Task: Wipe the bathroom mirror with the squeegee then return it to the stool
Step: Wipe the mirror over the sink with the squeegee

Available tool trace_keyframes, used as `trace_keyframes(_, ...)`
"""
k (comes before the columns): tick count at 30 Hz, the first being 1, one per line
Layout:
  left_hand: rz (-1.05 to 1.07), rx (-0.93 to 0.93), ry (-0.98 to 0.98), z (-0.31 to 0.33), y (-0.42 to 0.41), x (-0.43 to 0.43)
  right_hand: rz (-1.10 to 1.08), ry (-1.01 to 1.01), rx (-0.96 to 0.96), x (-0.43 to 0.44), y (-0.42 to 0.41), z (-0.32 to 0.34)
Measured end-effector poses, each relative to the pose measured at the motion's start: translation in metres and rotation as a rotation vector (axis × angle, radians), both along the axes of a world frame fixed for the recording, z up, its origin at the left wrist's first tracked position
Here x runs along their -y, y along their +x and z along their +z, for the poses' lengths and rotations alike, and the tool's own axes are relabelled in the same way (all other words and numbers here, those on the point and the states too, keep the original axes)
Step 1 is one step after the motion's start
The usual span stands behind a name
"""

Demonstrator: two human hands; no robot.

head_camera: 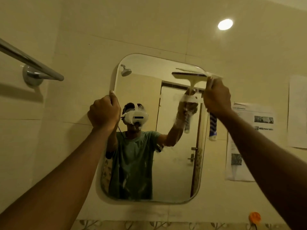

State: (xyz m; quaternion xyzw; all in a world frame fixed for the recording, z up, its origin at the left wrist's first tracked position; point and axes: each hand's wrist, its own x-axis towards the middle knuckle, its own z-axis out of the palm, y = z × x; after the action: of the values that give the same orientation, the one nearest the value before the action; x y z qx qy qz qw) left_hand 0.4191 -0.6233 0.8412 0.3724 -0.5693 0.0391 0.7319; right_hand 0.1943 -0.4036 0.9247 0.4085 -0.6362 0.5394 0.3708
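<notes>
Gripping the mirror (166,163) at its left edge, left hand (103,112) closed, thumb on the rim. Right hand (216,97) closed around squeegee (213,125) handle at the mirror's top right corner; blade against the glass near the top edge. Papers (249,140) on wall, right of the mirror

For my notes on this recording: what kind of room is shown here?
Most likely a bathroom: a wall mirror on tiled walls, a shower head reflected in it, and a chrome towel bar at left.
</notes>
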Motion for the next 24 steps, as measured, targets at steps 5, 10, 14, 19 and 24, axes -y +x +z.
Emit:
trace_keyframes(5,0.074,0.012,-0.025,-0.002,-0.002,0.004,-0.040,0.011,-0.025,0.021,-0.005,0.018)
trace_keyframes(10,0.057,-0.032,-0.039,-0.004,-0.005,0.005,0.073,0.015,0.036,0.025,-0.009,-0.081)
trace_keyframes(14,0.029,-0.038,-0.031,-0.007,-0.005,0.002,0.041,0.044,0.043,0.018,-0.004,-0.101)
trace_keyframes(19,-0.004,-0.043,-0.035,-0.012,-0.006,0.004,-0.037,0.049,-0.063,0.011,-0.006,-0.004)
trace_keyframes(24,-0.013,-0.040,-0.042,-0.014,-0.005,0.008,-0.070,0.069,-0.039,0.012,-0.013,0.013)
